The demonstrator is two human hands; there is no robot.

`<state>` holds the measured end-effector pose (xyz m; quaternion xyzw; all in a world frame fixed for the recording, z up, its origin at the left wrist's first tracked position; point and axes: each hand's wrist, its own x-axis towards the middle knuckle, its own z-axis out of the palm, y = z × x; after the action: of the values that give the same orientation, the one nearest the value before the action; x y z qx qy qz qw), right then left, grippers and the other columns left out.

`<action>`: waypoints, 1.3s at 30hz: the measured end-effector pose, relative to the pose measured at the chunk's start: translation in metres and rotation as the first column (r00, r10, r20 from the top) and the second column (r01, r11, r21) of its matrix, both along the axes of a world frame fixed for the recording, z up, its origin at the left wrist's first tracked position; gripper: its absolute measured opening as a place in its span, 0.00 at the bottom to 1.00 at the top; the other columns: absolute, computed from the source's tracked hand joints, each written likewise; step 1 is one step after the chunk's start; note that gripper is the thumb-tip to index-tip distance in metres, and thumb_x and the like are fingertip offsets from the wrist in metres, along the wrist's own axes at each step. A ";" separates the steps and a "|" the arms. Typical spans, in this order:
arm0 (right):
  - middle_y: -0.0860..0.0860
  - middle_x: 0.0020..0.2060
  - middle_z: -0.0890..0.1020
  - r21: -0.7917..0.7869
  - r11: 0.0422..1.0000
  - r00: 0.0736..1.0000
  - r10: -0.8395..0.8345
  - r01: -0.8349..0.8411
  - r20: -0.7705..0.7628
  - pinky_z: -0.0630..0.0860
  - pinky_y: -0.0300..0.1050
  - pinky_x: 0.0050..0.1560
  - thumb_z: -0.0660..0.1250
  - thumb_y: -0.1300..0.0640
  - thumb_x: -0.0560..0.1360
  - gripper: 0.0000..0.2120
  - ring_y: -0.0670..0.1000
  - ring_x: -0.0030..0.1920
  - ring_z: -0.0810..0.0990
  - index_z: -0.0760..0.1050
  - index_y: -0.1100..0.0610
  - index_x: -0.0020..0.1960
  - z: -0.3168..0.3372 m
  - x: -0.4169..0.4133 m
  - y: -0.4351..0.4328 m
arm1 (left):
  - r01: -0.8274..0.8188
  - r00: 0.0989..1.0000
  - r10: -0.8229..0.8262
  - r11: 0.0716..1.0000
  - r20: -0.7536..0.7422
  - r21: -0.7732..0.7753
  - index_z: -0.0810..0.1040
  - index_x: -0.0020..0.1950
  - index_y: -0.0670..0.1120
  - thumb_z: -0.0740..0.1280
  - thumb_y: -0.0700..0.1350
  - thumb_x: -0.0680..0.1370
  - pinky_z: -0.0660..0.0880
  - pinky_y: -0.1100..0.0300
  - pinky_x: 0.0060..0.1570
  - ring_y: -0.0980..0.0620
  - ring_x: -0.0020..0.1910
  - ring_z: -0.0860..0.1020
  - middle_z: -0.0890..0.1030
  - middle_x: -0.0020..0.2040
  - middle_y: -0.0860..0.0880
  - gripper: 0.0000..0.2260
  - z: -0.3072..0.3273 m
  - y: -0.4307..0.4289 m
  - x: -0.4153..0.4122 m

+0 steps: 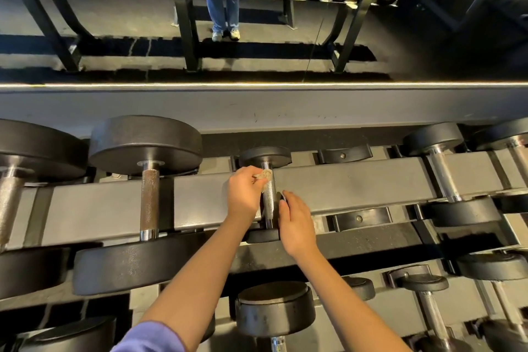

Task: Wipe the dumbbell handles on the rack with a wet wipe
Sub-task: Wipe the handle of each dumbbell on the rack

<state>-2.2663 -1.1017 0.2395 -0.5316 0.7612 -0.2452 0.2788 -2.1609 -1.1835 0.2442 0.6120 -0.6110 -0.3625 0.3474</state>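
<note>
From the head view, the left hand (244,194) pinches a small crumpled wet wipe (264,175) between thumb and fingertips. It presses the wipe onto the far end of the knurled handle (269,201) of a small dumbbell lying across the rack rail (357,180). The right hand (297,223) lies on the other side of that handle with its fingers fairly straight and together. It seems to steady the near black head (261,236), though contact is hard to confirm.

The wipe looks limp, light and damp, so it should fold round the bar easily and may snag on the knurling. The dumbbell is rigid and probably modest in weight. It could roll in its cradle, so bracing a head makes sense.

Left of the left hand sits a much larger dumbbell whose rusty-looking handle (149,200) is well apart from it. Right of the right hand are two empty cradles (361,218), then more chrome-handled dumbbells (441,177). Below the wrists a lower tier holds further weights (275,308). Nothing blocks the bar being wiped.
</note>
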 end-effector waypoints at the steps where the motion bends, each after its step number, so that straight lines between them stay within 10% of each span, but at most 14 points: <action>1: 0.52 0.71 0.68 -0.006 1.000 1.000 -0.002 0.002 -0.001 0.57 0.44 0.71 0.50 0.51 0.83 0.21 0.50 0.71 0.63 0.63 0.57 0.73 -0.001 0.000 0.000 | 0.013 1.000 -0.013 1.000 -0.011 -0.001 0.83 0.50 0.43 0.70 0.40 0.75 0.75 0.60 0.47 0.53 0.44 0.78 0.81 0.47 0.47 0.05 -0.001 0.001 0.000; 31: 0.52 0.63 0.75 -0.138 0.990 0.998 -0.031 0.038 0.051 0.61 0.36 0.61 0.51 0.55 0.83 0.17 0.49 0.63 0.69 0.69 0.57 0.68 -0.006 0.000 0.002 | 0.029 0.999 -0.029 1.000 0.013 0.010 0.80 0.47 0.43 0.69 0.41 0.75 0.71 0.62 0.43 0.54 0.42 0.76 0.78 0.44 0.48 0.03 0.000 -0.009 0.001; 39: 0.53 0.62 0.75 -0.173 0.983 0.996 -0.043 0.055 0.074 0.61 0.36 0.59 0.50 0.54 0.82 0.18 0.51 0.62 0.70 0.71 0.58 0.67 -0.008 0.002 0.004 | 0.294 0.913 -0.324 0.944 0.246 0.151 0.66 0.22 0.49 0.70 0.46 0.75 0.65 0.63 0.31 0.51 0.29 0.68 0.69 0.28 0.49 0.23 0.004 0.036 0.009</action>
<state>-2.2648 -1.0981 0.2318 -0.5263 0.7395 -0.3363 0.2513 -2.1517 -1.1471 0.2478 0.5691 -0.7204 -0.3603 0.1654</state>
